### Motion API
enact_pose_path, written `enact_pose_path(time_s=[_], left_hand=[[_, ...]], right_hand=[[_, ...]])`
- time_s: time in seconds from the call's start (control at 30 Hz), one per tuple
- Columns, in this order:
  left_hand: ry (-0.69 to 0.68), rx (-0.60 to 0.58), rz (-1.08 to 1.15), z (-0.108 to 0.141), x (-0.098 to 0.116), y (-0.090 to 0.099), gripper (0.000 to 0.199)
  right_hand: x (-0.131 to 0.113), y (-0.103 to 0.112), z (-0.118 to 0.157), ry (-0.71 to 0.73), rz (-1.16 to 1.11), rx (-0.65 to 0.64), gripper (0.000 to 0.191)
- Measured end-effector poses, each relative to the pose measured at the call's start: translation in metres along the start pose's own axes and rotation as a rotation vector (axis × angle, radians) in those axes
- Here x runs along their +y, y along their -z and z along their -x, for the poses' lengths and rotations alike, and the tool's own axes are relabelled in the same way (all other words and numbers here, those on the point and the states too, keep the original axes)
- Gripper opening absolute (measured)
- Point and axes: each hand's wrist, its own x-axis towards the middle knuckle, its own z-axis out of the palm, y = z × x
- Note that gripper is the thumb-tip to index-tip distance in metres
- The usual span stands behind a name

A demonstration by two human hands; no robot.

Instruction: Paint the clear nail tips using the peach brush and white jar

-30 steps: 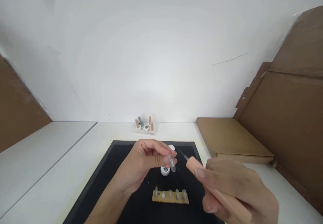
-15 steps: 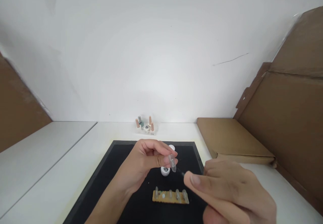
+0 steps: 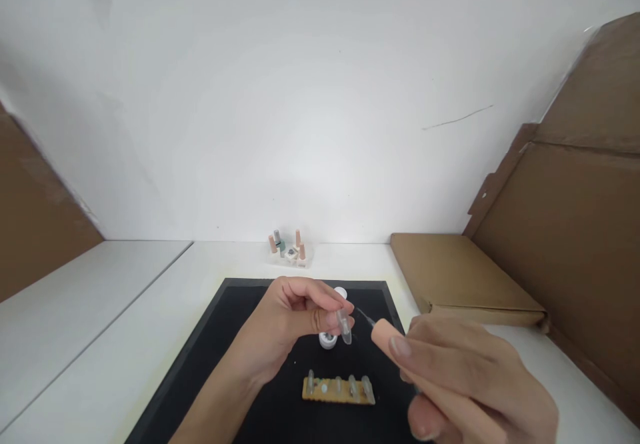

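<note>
Your left hand [image 3: 300, 324] pinches the clear nail tip [image 3: 345, 326]; your right grips the peach brush [image 3: 387, 337], bristles at the tip's three o'clock.

My left hand [image 3: 285, 327] is over a mat [image 3: 295, 424] on the table [image 3: 125, 311], with an open jar [image 3: 327, 342] low behind its fingertips. Nearer me, a strip [image 3: 327, 399] bearing nail tips [image 3: 353, 385] lies on the mat, between my left forearm and right hand [image 3: 470, 371]. Beyond my left hand, past the mat, nail polish bottles [image 3: 302, 252] stand in a holder [image 3: 275, 263] before the wall [image 3: 320, 97]. Beyond my right hand lies a flat cardboard box [image 3: 455, 271].
</note>
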Motion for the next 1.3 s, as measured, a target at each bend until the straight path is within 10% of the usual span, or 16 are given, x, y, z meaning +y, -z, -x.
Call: enact_pose_path(time_s=[1.3], left_hand=[[-0.010,0.047,-0.018,0.0010,0.0005,-0.0005,0.012]], right_hand=[[-0.0017,0.0040,-0.0040,-0.063,-0.129,0.000,0.026]])
